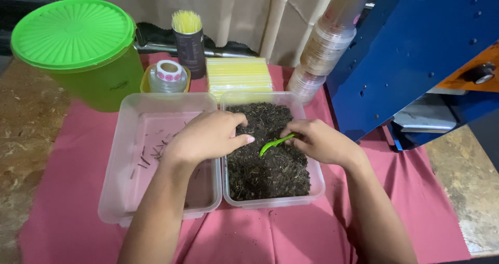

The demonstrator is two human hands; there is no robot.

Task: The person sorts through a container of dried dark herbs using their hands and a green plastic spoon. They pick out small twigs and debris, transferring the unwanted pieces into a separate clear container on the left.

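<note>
Green scoop: little green plastic scoop [276, 143] pinched in my right hand [317, 142], blade end resting on the dark stuff near the middle of the tub.
Right grip: fingers pressed together around the scoop handle, pretty snug.
Left grip: my left hand [208, 136] is curled loosely, fingertips down in the dried leaves [267, 175]. Can't tell if I've actually got a pinch of anything under there.
Right tub: clear plastic tub [317, 183] full of dark dried leaves, sitting on the red cloth [78, 217] over the surface.
Left tub: second clear tub [117, 191] touching the first, mostly bare pink bottom with a few stray twigs [153, 152].
Behind: green-lidded bucket [78, 45], roll of stickers [169, 71], stack of yellow straws [239, 75], stacked clear cups [322, 45], blue machine [416, 50] off to the right.
Risk, my guess: the leaf tub is heaped close to the rim, so a careless flick of the scoop could throw bits onto the cloth. My left wrist also hangs over the shared edge and could nudge the light tubs apart.
</note>
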